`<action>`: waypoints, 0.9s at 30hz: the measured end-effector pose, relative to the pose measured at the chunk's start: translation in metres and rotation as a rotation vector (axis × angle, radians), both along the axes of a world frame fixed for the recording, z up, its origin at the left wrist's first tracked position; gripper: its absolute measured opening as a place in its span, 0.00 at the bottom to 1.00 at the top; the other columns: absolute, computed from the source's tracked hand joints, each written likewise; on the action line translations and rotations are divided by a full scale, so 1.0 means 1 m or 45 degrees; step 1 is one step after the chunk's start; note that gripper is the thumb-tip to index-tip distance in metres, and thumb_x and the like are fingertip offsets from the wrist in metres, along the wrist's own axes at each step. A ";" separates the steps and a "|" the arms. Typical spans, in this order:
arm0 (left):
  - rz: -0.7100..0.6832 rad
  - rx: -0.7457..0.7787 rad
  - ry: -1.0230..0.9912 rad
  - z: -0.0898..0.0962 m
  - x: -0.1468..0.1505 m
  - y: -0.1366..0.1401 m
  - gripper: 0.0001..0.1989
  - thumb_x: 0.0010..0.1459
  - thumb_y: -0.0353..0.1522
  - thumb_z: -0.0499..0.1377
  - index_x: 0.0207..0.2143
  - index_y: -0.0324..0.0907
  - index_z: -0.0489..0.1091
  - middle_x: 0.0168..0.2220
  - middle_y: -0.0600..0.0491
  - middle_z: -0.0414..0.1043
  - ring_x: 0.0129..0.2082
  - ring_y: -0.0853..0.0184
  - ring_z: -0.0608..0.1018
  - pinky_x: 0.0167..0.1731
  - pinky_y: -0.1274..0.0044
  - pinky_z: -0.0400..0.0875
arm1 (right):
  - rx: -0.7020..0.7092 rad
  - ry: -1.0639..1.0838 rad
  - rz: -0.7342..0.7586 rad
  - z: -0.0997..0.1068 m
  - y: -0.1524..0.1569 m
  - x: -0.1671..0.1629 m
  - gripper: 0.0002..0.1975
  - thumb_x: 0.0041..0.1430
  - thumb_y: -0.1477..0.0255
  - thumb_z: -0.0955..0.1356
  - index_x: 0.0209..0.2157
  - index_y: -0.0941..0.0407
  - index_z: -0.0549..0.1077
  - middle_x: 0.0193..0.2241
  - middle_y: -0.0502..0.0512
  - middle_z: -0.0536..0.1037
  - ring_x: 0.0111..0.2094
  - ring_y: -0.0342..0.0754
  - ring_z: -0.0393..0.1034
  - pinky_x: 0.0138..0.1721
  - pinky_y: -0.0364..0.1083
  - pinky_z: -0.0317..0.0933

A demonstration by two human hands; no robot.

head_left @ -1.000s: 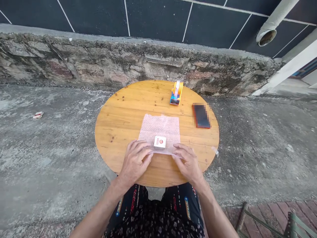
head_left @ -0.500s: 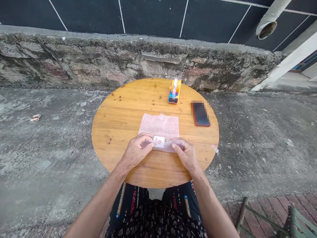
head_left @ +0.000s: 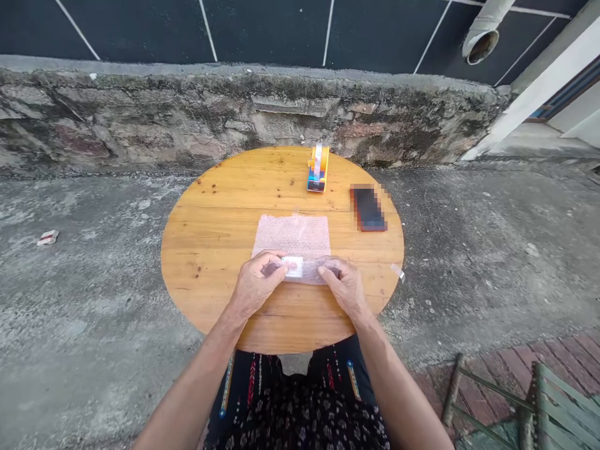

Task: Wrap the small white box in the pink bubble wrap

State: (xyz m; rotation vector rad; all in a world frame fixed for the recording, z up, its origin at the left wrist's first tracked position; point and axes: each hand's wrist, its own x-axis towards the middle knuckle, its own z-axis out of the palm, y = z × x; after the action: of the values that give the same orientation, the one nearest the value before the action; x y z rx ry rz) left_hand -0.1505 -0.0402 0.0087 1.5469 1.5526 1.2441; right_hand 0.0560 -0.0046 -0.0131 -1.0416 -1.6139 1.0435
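Note:
A pinkish sheet of bubble wrap (head_left: 293,234) lies flat on the round wooden table (head_left: 210,231). Its near edge is folded up over a small white card-like box (head_left: 294,267) with faint red marks, seen through the film. My left hand (head_left: 257,279) pinches the folded wrap at the box's left end, thumb on top. My right hand (head_left: 344,283) pinches the same fold to the right of the box. Fingertips of both hands are partly hidden under the wrap.
An orange and blue tape dispenser (head_left: 318,169) stands at the table's back. A dark phone with a red edge (head_left: 369,208) lies at the right. A strip of tape (head_left: 397,272) hangs off the right rim. A green chair (head_left: 529,400) stands at lower right.
The view has shifted, so the table sits slightly further left. The box now looks more covered by the wrap's fold. Both hands keep their pinch on the wrap.

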 end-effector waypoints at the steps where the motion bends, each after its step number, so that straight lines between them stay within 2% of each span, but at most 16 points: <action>1: 0.021 -0.003 0.002 -0.001 0.001 -0.001 0.06 0.53 0.35 0.61 0.28 0.42 0.72 0.42 0.51 0.76 0.41 0.64 0.77 0.41 0.75 0.69 | -0.004 0.018 -0.016 -0.001 -0.001 0.000 0.05 0.58 0.69 0.67 0.32 0.55 0.75 0.35 0.54 0.78 0.38 0.49 0.72 0.41 0.47 0.64; 7: 0.108 -0.050 0.052 -0.007 0.002 -0.007 0.07 0.52 0.37 0.62 0.28 0.43 0.73 0.40 0.54 0.77 0.38 0.66 0.77 0.37 0.78 0.67 | 0.034 0.065 -0.098 -0.001 -0.004 -0.003 0.08 0.56 0.68 0.67 0.26 0.56 0.72 0.32 0.53 0.76 0.35 0.47 0.70 0.39 0.44 0.63; 15: 0.150 -0.078 0.047 -0.009 0.007 -0.006 0.08 0.52 0.37 0.62 0.28 0.42 0.73 0.39 0.53 0.77 0.37 0.65 0.76 0.37 0.77 0.68 | 0.032 0.096 -0.102 -0.003 -0.004 0.000 0.07 0.57 0.68 0.67 0.27 0.56 0.73 0.34 0.54 0.76 0.37 0.48 0.71 0.40 0.45 0.64; 22: 0.177 -0.080 -0.012 -0.008 0.009 -0.003 0.07 0.51 0.37 0.61 0.28 0.41 0.72 0.38 0.53 0.77 0.35 0.67 0.76 0.34 0.79 0.68 | -0.011 0.093 -0.126 -0.004 -0.003 -0.001 0.07 0.56 0.68 0.67 0.33 0.56 0.76 0.38 0.56 0.77 0.40 0.50 0.72 0.42 0.47 0.64; 27: 0.214 -0.131 -0.030 -0.004 0.011 -0.004 0.07 0.51 0.37 0.61 0.28 0.42 0.73 0.37 0.54 0.77 0.35 0.67 0.76 0.34 0.79 0.67 | -0.025 0.087 -0.133 -0.008 -0.001 0.000 0.07 0.57 0.67 0.67 0.30 0.55 0.75 0.37 0.54 0.78 0.39 0.50 0.72 0.41 0.47 0.64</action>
State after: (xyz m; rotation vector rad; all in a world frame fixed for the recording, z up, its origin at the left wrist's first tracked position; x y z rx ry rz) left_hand -0.1399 -0.0444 0.0050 1.3554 1.7325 1.2464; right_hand 0.0558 -0.0057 -0.0212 -1.0802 -1.4813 1.0162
